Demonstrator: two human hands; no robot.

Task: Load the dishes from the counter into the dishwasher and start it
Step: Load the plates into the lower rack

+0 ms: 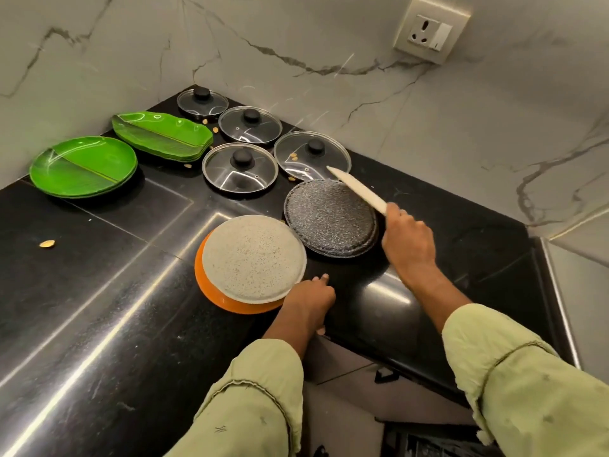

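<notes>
The left hand (308, 301), grip unclear, lies at the near-right rim of the round white speckled plate (252, 257), while the right hand (407, 239) holds a long white utensil (357, 189).

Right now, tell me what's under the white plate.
An orange plate; only its left and near rim shows beyond the white plate. Its middle is covered.

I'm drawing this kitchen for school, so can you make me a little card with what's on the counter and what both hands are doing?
Lids: four glass lids, black knobs
Green plates: round stack, leaf-shaped stack
Front: white speckled plate on orange plate; dark speckled plates beside
Right hand: grips white utensil
Left hand: at orange plate's rim, grip unclear
</notes>
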